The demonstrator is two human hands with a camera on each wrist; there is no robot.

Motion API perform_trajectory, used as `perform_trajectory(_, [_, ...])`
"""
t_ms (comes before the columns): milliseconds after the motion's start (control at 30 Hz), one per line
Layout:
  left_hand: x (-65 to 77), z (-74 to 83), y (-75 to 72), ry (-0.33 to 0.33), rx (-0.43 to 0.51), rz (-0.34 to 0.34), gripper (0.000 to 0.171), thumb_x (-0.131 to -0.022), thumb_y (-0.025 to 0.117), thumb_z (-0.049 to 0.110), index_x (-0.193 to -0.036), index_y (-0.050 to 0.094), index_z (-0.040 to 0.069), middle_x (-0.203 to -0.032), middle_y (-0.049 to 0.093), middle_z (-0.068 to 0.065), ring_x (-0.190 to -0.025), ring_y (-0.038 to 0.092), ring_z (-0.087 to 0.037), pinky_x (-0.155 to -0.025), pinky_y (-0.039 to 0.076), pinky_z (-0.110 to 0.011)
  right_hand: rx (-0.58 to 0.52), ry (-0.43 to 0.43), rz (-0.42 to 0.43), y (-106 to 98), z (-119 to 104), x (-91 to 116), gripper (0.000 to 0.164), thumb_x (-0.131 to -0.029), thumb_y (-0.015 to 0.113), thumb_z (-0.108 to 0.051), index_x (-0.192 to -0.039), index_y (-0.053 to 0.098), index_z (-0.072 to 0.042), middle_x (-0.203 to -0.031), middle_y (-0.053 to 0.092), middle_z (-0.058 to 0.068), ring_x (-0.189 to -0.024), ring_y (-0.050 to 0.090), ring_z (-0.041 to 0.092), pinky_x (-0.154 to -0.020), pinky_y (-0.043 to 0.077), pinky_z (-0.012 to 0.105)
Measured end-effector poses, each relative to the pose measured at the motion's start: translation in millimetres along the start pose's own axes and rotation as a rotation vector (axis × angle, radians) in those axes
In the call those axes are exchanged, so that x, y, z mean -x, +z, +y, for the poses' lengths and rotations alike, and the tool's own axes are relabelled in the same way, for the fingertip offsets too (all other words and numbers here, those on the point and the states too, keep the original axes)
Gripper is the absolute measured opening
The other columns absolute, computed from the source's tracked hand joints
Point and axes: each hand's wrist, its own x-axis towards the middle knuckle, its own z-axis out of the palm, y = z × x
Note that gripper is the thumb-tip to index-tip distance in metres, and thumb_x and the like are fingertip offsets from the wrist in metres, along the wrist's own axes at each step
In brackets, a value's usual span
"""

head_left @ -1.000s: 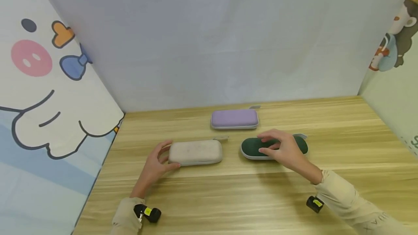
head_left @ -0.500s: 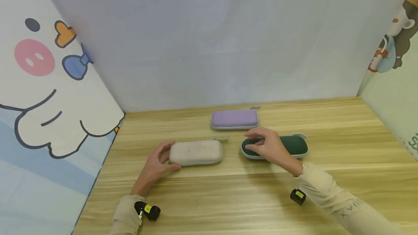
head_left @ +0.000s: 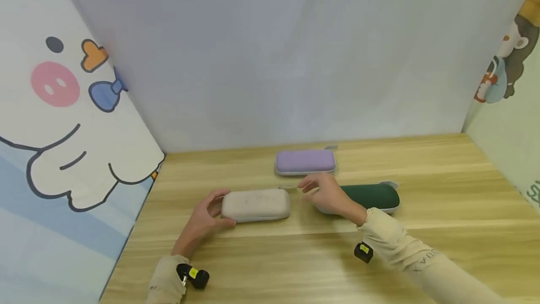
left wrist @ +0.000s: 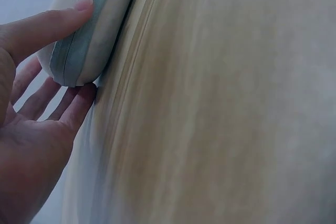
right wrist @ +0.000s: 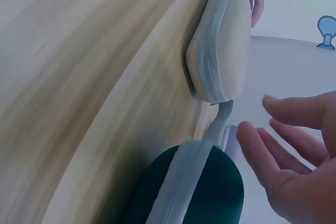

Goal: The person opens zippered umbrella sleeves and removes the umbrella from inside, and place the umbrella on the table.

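A beige zip-up glasses case lies on the wooden table. At its left end, my left hand holds it, thumb along the front side and the other fingers round the back. The left wrist view has the thumb on the grey-green zipper band. My right hand hovers over the left end of a dark green glasses case, hiding part of it. Its thumb and fingers are apart with nothing between them. In the right wrist view those fingers are near the beige case's grey strap.
Behind these two, a purple glasses case lies near the back of the wooden table. A pale cloth backdrop rises at the table's rear edge, with cartoon-printed panels on both sides.
My right hand has moved left across the green case toward the beige one, uncovering the green case's right part. My left hand stays at the beige case. The head view has tilted slightly.
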Motion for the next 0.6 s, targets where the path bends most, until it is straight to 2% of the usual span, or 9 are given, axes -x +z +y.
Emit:
perform_trajectory(100, [2.0, -3.2, 0.0, -0.001, 0.003, -0.001, 0.088, -0.061, 0.084, -0.008, -0.137, 0.042, -0.001, -0.138, 0.042, -0.022, -0.120, 0.049, -0.039, -0.090, 0.048, -0.032, 0.014, 0.001, -0.049, 5.9, 2.2, -4.9, 0.018, -0.080, 0.068, 0.004, -0.098, 0.070, 0.004, -0.099, 0.067, 0.020, -0.089, 0.066, 0.030, -0.073, 0.054, 0.036])
perform_trajectory(300, [0.3, -2.9, -1.5, -0.024, -0.058, -0.001, 0.088, -0.061, 0.086, -0.002, -0.138, 0.043, 0.002, -0.140, 0.041, -0.018, -0.125, 0.045, -0.036, -0.097, 0.043, -0.032, 0.052, 0.033, -0.076, 17.2, 3.3, -16.5, 0.014, -0.084, 0.067, -0.003, -0.096, 0.071, 0.003, -0.093, 0.069, 0.011, -0.087, 0.064, 0.022, -0.075, 0.052, 0.034])
perform_trajectory(400, [-1.4, -3.9, -1.8, -0.011, -0.053, -0.004, 0.088, -0.061, 0.086, -0.002, -0.137, 0.043, 0.002, -0.140, 0.042, -0.017, -0.125, 0.045, -0.036, -0.097, 0.043, -0.032, 0.089, 0.052, -0.086, 23.3, 1.6, -23.1, 0.012, -0.085, 0.063, 0.000, -0.094, 0.071, 0.003, -0.091, 0.070, 0.010, -0.089, 0.063, 0.023, -0.076, 0.051, 0.035])
perform_trajectory(567, [-1.4, -2.2, -3.1, -0.020, -0.055, 0.001, 0.087, -0.061, 0.087, 0.000, -0.137, 0.045, 0.005, -0.140, 0.042, -0.015, -0.125, 0.046, -0.035, -0.098, 0.042, -0.034, 0.137, 0.070, -0.080, 30.7, 0.2, -35.0, 0.023, -0.083, 0.052, 0.009, -0.095, 0.072, 0.004, -0.092, 0.070, 0.011, -0.095, 0.063, 0.028, -0.081, 0.051, 0.039])
perform_trajectory(600, [-1.2, -1.3, -3.4, -0.034, -0.061, 0.005, 0.087, -0.060, 0.087, 0.001, -0.136, 0.046, 0.007, -0.140, 0.043, -0.014, -0.125, 0.046, -0.034, -0.098, 0.042, -0.034, 0.133, 0.049, -0.078, 33.4, 8.8, -38.6, 0.027, -0.082, 0.050, 0.009, -0.097, 0.072, 0.002, -0.093, 0.070, 0.010, -0.095, 0.063, 0.027, -0.080, 0.051, 0.038])
